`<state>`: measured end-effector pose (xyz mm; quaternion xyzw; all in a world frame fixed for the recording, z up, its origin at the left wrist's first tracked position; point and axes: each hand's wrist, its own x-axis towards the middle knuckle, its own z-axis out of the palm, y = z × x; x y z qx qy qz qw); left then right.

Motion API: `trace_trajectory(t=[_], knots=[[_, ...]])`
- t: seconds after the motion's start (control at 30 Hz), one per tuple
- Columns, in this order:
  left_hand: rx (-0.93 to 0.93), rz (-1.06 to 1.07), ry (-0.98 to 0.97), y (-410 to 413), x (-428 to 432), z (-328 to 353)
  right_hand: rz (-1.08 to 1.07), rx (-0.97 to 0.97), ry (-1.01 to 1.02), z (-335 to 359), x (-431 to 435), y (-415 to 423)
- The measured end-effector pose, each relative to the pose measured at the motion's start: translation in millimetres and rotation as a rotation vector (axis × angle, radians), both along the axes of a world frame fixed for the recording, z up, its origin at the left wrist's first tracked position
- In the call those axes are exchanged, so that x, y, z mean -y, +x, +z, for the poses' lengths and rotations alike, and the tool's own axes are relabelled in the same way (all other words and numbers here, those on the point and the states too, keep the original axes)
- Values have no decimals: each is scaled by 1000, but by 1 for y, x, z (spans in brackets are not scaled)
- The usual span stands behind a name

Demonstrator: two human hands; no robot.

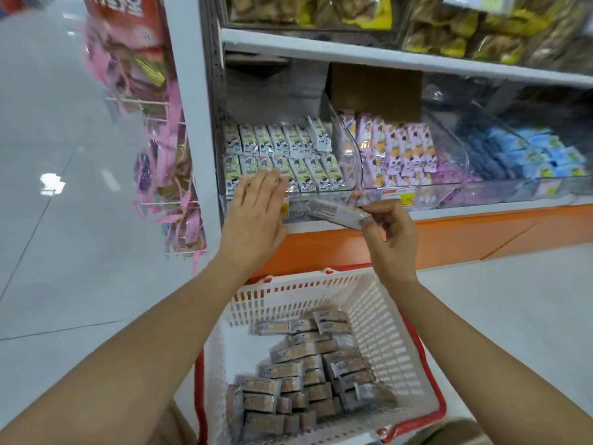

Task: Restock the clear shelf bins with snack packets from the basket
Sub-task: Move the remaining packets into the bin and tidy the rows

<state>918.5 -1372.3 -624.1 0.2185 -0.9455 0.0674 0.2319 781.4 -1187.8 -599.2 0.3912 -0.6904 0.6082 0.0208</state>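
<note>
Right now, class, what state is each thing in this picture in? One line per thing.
left hand: open, fingers straight, at the left bin's front.
right hand: pinching one snack packet.
snack packet: held roughly level, below the bins.
left bin: well stocked, white packets upright in rows.
middle bin: stocked with purple packets.
basket: upright, partly filled with brown packets.
</note>
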Motion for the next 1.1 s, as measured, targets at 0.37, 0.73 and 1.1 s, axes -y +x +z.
trace_trajectory(t=[0.37, 0.73, 1.1], knots=[[149, 76, 158, -3, 17, 16, -212, -64, 211, 41, 94, -27], [15, 5, 222, -2, 21, 10, -316, -376, 508, 39, 174, -62], [-26, -14, 237, -1, 21, 7, -315, -388, 698, 24, 190, -69]])
